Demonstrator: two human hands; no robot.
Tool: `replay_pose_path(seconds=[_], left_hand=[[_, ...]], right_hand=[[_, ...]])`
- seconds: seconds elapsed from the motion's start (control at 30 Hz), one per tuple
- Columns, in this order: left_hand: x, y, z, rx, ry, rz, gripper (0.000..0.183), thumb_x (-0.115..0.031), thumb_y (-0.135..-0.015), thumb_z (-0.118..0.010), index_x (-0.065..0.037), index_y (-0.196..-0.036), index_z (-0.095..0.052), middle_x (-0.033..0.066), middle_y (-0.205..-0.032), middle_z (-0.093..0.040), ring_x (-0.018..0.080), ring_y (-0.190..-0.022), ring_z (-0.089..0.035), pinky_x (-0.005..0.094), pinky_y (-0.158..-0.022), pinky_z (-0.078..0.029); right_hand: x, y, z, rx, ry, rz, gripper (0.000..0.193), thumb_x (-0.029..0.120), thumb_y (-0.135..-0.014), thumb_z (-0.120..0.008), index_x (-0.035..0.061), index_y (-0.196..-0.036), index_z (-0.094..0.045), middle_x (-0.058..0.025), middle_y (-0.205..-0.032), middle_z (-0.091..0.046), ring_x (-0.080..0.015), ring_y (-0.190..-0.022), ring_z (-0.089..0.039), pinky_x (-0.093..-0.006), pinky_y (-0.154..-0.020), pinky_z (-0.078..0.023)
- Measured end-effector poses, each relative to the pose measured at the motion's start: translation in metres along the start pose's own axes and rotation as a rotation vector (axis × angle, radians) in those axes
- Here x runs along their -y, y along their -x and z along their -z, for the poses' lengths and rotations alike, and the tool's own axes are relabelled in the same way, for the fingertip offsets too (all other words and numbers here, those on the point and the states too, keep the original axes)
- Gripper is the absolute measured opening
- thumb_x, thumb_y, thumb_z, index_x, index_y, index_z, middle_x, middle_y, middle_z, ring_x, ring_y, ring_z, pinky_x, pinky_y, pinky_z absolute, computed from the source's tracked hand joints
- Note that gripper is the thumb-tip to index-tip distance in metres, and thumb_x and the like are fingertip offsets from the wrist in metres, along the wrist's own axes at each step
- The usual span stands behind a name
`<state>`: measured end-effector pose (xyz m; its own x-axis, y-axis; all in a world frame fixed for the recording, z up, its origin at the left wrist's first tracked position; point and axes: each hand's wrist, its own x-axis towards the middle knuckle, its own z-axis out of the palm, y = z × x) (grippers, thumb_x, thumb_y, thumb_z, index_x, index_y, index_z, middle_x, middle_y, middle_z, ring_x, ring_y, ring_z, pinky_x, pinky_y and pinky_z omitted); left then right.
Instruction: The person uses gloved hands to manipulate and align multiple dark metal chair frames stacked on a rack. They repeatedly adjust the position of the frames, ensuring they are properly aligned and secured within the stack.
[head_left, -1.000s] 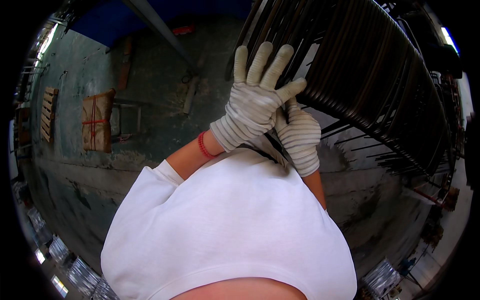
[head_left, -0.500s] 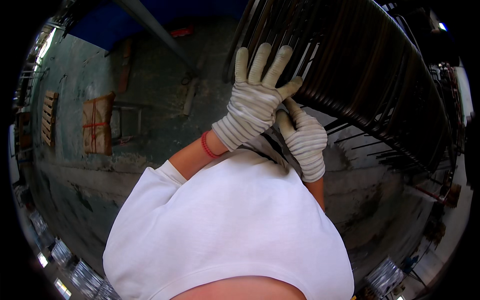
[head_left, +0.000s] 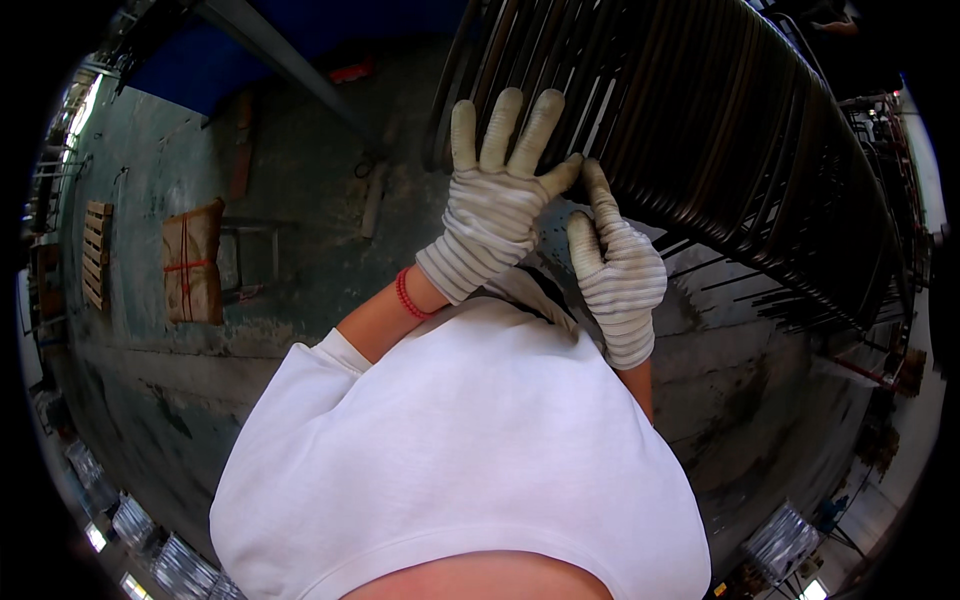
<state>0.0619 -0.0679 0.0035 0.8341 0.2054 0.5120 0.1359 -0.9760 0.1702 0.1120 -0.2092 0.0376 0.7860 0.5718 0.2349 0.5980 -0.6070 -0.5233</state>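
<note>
Dark metal tubes [head_left: 755,140]: packed side by side, bent ends towards the wearer, upper right above the floor [head_left: 175,375]; what carries them cannot be made out.
Left hand [head_left: 492,205]: gloved, released, fingers spread over the stack's near left corner; contact cannot be confirmed. Red bead bracelet [head_left: 404,293] at the wrist.
Right hand [head_left: 620,268]: gloved, at the stack's near edge; forefinger extended towards the tube ends, thumb parted from it, nothing visible between them; other fingers not distinguishable.
Clearance: left thumb tip just beside right forefinger tip; touching or apart, cannot tell.
Step in hand: judged to be placing the hands at the tube ends; no grip seen.
Next move: in my judgement, calls for clear finger spacing and a sure contact with one tube end.
Wrapped bundle [head_left: 193,262]: red-corded, towards the floor's left edge, well apart.
</note>
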Motion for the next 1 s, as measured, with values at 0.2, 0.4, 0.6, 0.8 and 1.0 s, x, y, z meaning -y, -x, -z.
replay_pose_path(seconds=[0.2,0.4,0.6,0.8,1.0], left_hand=[[0.007,-0.001,0.009,-0.075,0.237,0.007,0.037,-0.013,-0.075,-0.061,-0.025,-0.109,-0.07,0.0126,-0.15,-0.035,0.0383,-0.138,-0.029,0.0616,-0.113,-0.01],[-0.006,-0.005,0.003,-0.085,0.221,-0.075,0.052,-0.007,-0.074,-0.06,-0.031,-0.12,-0.065,0.0116,-0.152,-0.032,0.0356,-0.142,-0.024,0.0559,-0.115,-0.006],[-0.016,-0.008,0.003,-0.006,0.193,-0.059,0.049,-0.009,-0.075,-0.062,-0.034,-0.118,-0.065,0.0106,-0.152,-0.031,0.0362,-0.141,-0.024,0.0576,-0.115,-0.008],[-0.012,-0.005,-0.001,-0.024,0.167,-0.048,0.042,-0.017,-0.075,-0.064,-0.029,-0.115,-0.068,0.0093,-0.153,-0.031,0.0373,-0.141,-0.022,0.062,-0.113,-0.008],[-0.009,-0.001,-0.013,-0.104,0.144,-0.054,0.04,-0.017,-0.075,-0.064,-0.03,-0.113,-0.069,0.0085,-0.153,-0.03,0.0372,-0.141,-0.021,0.0618,-0.113,-0.011]], right_hand=[[-0.003,0.001,-0.012,0.024,0.122,0.055,0.046,0.023,-0.087,-0.06,0.0143,-0.132,-0.056,-0.0138,-0.067,-0.063,-0.0259,-0.05,-0.058,-0.0332,-0.054,-0.05],[-0.022,0.005,-0.034,0.204,0.247,0.073,0.036,0.037,-0.085,-0.063,0.0044,-0.099,-0.061,-0.0131,-0.069,-0.061,-0.028,-0.061,-0.059,-0.0389,-0.057,-0.048],[-0.029,0.009,-0.042,0.334,0.359,0.036,0.039,0.043,-0.084,-0.061,0.0041,-0.086,-0.057,-0.0143,-0.072,-0.06,-0.0306,-0.069,-0.059,-0.0407,-0.06,-0.047],[-0.027,0.006,-0.04,0.303,0.207,0.036,0.037,0.038,-0.083,-0.064,0.0031,-0.094,-0.059,-0.0153,-0.075,-0.063,-0.032,-0.069,-0.061,-0.0407,-0.061,-0.048],[-0.01,0.004,-0.017,0.191,0.11,0.022,0.039,0.029,-0.083,-0.066,0.0033,-0.112,-0.064,-0.0186,-0.081,-0.066,-0.0306,-0.066,-0.064,-0.0364,-0.06,-0.051]])
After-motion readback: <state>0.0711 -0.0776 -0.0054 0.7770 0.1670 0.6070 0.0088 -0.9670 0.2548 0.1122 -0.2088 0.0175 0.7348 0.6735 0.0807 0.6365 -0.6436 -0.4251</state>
